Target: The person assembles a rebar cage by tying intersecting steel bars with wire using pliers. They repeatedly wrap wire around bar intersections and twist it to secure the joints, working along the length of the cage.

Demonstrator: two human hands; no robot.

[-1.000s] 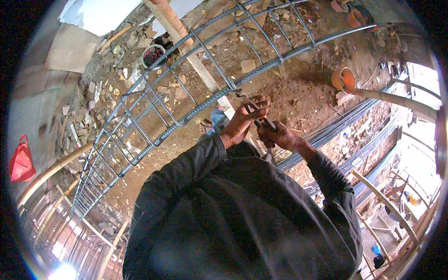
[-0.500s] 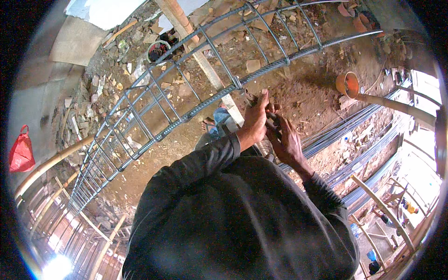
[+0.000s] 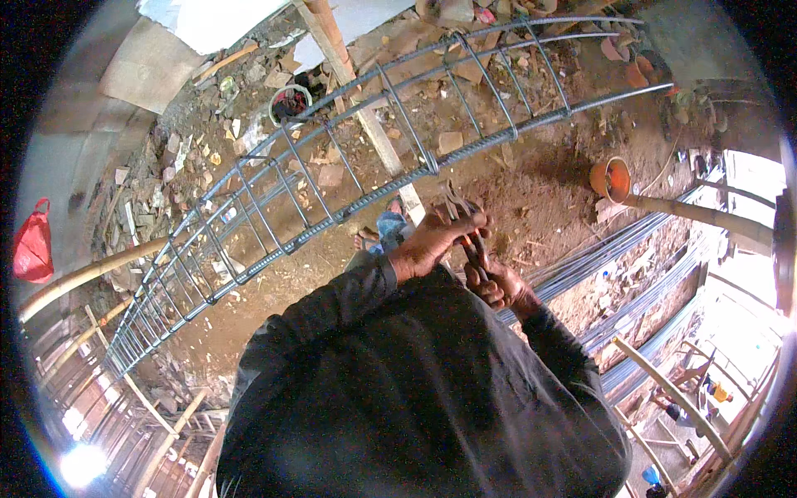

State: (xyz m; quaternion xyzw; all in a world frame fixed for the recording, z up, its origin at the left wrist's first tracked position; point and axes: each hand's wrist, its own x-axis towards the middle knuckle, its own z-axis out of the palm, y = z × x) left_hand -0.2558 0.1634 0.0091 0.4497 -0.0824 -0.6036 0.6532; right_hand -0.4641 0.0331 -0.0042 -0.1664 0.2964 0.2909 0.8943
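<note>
Tool (image 3: 476, 248) partly hidden by left grip (image 3: 437, 238), right grip (image 3: 500, 285); white sheet (image 3: 207, 21) cut by top edge

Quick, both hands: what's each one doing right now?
Left hand: closed, holding the upper part of a slim, dark metal hand tool.
Right hand: closed, holding the lower end of that same tool.

Red bag (image 3: 33, 247) far L, orange bucket (image 3: 598, 180) R, touching or nr bamboo pole (image 3: 706, 216), pale-rimmed tub (image 3: 272, 106) w/ dark contents amid rubble (image 3: 170, 158).
</note>
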